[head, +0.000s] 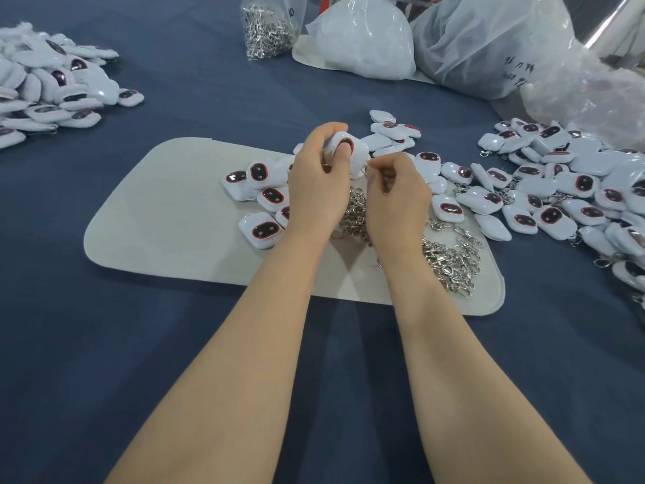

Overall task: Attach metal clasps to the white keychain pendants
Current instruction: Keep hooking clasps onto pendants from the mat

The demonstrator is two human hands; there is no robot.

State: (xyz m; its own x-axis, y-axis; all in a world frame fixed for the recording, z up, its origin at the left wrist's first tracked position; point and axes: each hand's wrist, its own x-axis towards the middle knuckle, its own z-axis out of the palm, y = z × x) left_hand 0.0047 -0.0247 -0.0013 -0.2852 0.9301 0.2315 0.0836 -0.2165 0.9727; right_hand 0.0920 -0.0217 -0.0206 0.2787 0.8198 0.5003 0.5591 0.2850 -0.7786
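Left hand (319, 183) grips a white pendant (353, 156) with dark red-rimmed face; right hand (396, 197) pinches a mostly hidden clasp (366, 170)

Mat (167, 218) sits mid-desk (195, 82). On it: loose pendants (260, 195) left and back, clasps (450, 263) heaped front right. Another pendant pile (45, 89) far left, a bigger pile (576, 190) off the mat's right edge, clasp bag (267, 27) and plastic bags (488, 47) at the back.

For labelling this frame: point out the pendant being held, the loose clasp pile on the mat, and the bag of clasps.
Held pendant (357, 159), head view, on its white body.
Loose clasp pile (450, 263), head view, middle of the heap.
Bag of clasps (267, 29), head view, over the clasps inside.
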